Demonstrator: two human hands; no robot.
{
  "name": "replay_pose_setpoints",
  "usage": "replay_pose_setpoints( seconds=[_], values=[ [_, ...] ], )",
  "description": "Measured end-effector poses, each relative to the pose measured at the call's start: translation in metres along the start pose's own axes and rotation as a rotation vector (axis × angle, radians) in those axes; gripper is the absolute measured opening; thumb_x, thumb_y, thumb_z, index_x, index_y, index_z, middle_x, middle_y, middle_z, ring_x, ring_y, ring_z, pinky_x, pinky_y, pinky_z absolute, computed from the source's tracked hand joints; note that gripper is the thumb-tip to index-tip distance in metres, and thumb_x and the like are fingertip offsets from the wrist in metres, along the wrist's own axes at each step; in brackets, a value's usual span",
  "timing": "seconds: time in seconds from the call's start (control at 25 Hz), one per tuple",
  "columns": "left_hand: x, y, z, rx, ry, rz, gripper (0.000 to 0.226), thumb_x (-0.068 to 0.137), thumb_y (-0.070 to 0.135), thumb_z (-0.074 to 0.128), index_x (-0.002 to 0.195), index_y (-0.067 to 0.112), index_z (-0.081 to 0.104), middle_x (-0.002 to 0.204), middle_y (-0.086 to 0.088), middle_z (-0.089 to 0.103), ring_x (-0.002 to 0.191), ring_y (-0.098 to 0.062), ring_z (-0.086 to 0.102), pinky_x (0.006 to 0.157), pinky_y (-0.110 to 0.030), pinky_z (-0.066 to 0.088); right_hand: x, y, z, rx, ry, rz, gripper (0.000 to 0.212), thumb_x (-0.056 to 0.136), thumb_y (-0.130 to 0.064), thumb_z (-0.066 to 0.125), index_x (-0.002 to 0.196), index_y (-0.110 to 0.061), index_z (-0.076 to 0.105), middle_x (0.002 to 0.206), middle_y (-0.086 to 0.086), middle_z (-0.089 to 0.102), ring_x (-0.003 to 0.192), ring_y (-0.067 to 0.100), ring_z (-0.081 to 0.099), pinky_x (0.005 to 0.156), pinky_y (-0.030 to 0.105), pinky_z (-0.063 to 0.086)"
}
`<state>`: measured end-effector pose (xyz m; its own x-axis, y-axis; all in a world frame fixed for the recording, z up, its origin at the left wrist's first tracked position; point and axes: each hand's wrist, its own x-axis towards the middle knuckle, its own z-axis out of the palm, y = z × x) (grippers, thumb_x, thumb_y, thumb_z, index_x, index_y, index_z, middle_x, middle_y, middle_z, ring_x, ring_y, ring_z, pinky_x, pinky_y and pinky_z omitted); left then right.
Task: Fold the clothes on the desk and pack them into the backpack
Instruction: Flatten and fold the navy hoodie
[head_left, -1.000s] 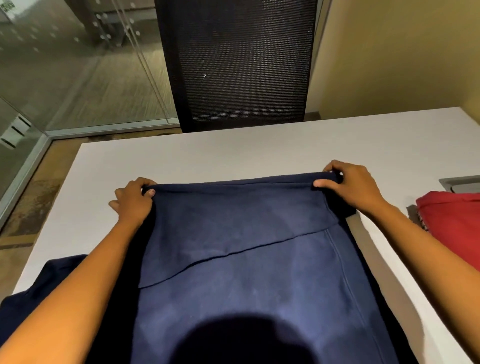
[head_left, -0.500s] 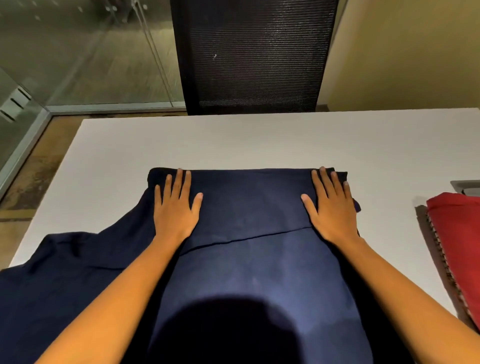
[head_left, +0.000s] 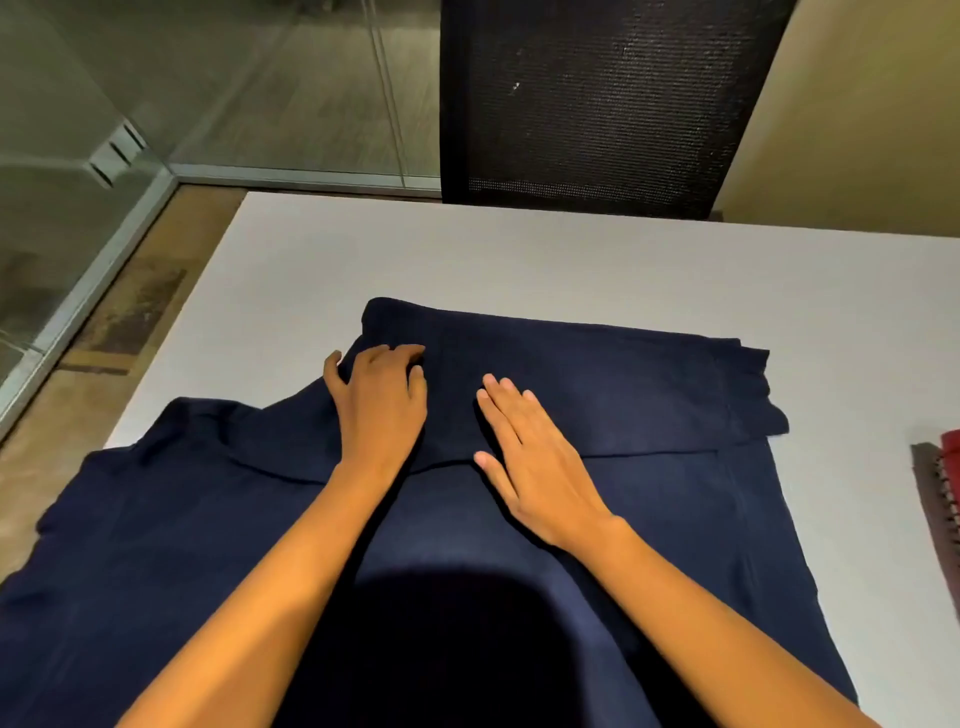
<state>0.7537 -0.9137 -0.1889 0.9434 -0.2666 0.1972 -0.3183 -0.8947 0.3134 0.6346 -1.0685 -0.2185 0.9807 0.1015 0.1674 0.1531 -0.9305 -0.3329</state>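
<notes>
A navy blue garment (head_left: 623, 395) lies spread on the white desk (head_left: 571, 260), its far part folded back toward me into a flat band. My left hand (head_left: 382, 402) rests on the band's left end, fingers curled against the cloth near the corner. My right hand (head_left: 530, 457) lies flat, fingers together, on the middle of the band at its near edge. Part of the garment hangs off the desk's left edge. A red garment (head_left: 951, 441) shows only at the right edge. No backpack is in view.
A black mesh office chair (head_left: 608, 104) stands behind the desk's far edge. Glass walls and a floor lie to the left. A dark patterned strip (head_left: 940, 499) sits beside the red garment at the right edge.
Both hands let go of the folded edge, pressed flat on the band's ends, then my right hand slid left to the middle and my left fingers curled.
</notes>
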Motion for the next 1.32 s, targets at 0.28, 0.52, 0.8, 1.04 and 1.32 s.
replay_pose_setpoints(
  seconds=[0.28,0.52,0.8,1.04,1.32],
  values=[
    [-0.031,-0.123,-0.032,0.136,0.0,-0.264,0.032,0.102,0.022,0.032,0.112,0.013,0.061,0.112,-0.007,0.062,0.125,-0.028,0.045,0.109,-0.054,0.015,0.109,-0.061,0.033,0.072,-0.046,-0.238,0.067,0.081,0.011,0.048,0.146,0.003,0.035,0.155,0.018,0.03,0.145,0.032,0.024,0.121,0.04,0.014],
    [-0.037,-0.191,-0.063,0.34,-0.012,-0.309,0.026,0.098,0.019,0.039,0.086,0.013,0.062,0.086,-0.006,0.063,0.087,-0.027,0.052,0.088,-0.044,0.022,0.163,-0.037,0.056,-0.182,-0.199,-0.208,0.064,0.098,-0.048,0.006,0.154,-0.019,0.022,0.16,-0.002,0.021,0.15,0.019,0.007,0.121,0.046,0.0],
    [-0.027,-0.2,-0.061,0.394,0.05,-0.634,0.04,0.099,0.021,0.033,0.086,-0.002,0.064,0.082,-0.017,0.06,0.093,-0.036,0.048,0.093,-0.045,0.02,0.165,-0.035,0.058,-0.07,-0.083,-0.025,0.066,0.101,-0.049,0.012,0.155,-0.011,0.01,0.162,0.003,0.013,0.15,0.022,0.006,0.122,0.044,0.007],
    [-0.033,-0.169,-0.051,0.225,-0.001,-0.114,0.021,0.099,0.032,0.044,0.108,0.019,0.059,0.114,-0.002,0.055,0.106,-0.023,0.05,0.09,-0.042,0.02,0.163,-0.027,0.054,0.072,0.04,-0.095,0.054,0.097,-0.011,0.029,0.151,-0.013,0.03,0.158,0.008,0.026,0.146,0.031,0.019,0.12,0.043,0.017],
    [-0.019,-0.173,-0.066,0.16,0.027,-0.122,0.025,0.102,0.028,0.037,0.082,0.024,0.052,0.071,0.008,0.055,0.065,-0.012,0.043,0.076,-0.032,0.013,0.22,-0.017,0.032,-0.217,-0.108,-0.343,0.047,0.097,-0.041,0.034,0.091,-0.002,0.059,0.091,0.014,0.06,0.1,0.037,0.049,0.095,0.041,0.028]
  ],
)
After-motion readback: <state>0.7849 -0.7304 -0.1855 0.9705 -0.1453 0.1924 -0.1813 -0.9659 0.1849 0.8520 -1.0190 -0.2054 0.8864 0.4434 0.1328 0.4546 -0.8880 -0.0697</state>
